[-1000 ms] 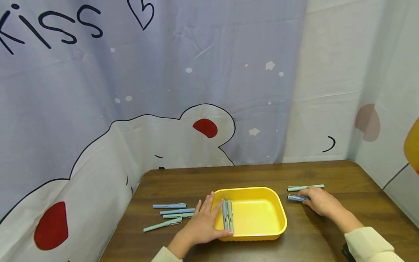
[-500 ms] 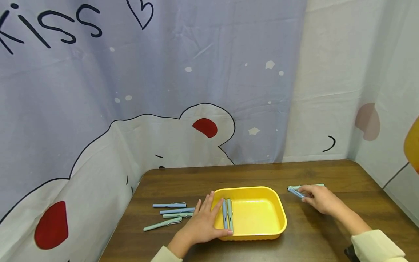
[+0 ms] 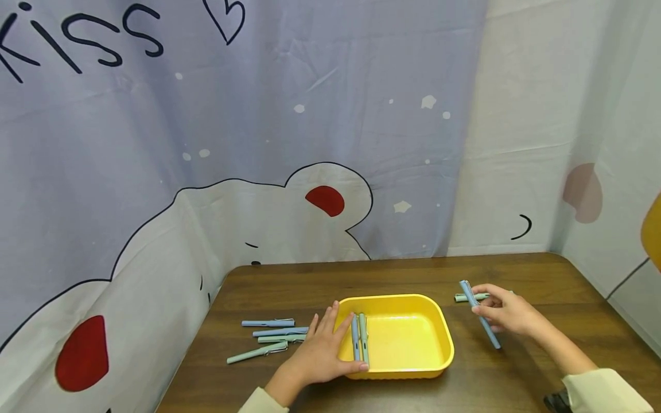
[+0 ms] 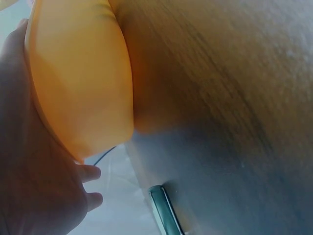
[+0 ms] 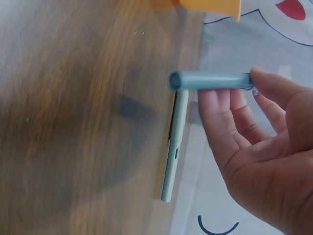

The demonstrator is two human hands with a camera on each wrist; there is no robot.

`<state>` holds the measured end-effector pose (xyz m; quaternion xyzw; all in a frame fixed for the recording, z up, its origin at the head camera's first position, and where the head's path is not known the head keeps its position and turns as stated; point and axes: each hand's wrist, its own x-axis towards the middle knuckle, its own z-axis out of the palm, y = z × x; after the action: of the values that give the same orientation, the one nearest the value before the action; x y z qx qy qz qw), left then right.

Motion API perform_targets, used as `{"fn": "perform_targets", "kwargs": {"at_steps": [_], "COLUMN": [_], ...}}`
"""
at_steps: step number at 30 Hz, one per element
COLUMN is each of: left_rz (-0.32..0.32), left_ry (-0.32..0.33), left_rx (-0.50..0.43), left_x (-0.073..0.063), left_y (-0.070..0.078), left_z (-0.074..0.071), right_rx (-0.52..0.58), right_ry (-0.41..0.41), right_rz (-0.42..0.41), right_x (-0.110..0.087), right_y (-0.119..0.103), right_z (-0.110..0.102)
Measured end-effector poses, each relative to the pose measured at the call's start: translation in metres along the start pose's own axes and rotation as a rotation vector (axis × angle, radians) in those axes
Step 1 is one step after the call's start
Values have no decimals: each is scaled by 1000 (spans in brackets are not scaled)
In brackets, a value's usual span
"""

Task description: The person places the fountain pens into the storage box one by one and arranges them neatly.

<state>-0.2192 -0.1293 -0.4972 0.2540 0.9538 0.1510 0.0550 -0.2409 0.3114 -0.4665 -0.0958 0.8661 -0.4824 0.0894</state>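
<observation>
Right of the yellow tray [image 3: 403, 339], where the left hand [image 3: 320, 354] is resting spread-fingered, I'm watching the right hand [image 3: 508, 314] pinching a blue pen [image 3: 488, 330], now seemingly lifted off the table [image 3: 408, 279], free to move.

Bkgd was a blue-grey curtain [image 3: 335, 69] w/ blk "kiss" lettering [image 3: 98, 41] upper L, heart outline [image 3: 225, 22] just R of it. Wht stars [image 3: 428, 102] & dots were scattered over the blue. Lower L had a big wht cartoon shape [image 3: 222, 223], blk outline, red patches inside. R side went wht: blk curved stroke [image 3: 525, 228], pinkish oval [image 3: 583, 193], ylw patch [image 3: 653, 229] cut by frame edge. Counter [image 3: 392, 278] was dk brn woodgrain, rounded far corners.
</observation>
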Motion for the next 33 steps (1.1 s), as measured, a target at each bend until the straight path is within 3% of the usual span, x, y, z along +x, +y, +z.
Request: {"fn": "perform_targets", "kwargs": {"at_steps": [5, 14, 24, 33], "left_rz": [7, 8, -3, -2], "left_ry": [8, 12, 9, 15], "left_rx": [9, 21, 2, 2], "left_x": [0, 1, 0, -1], "left_y": [-1, -1, 1, 1], "left_z": [1, 1, -1, 0], "right_rx": [162, 329, 417, 463], "right_ry": [-43, -72, 4, 23], "right_rz": [25, 96, 168, 183], "right_x": [1, -1, -3, -1], "right_y": [0, -8, -27, -46], "right_z": [2, 12, 32, 50]}}
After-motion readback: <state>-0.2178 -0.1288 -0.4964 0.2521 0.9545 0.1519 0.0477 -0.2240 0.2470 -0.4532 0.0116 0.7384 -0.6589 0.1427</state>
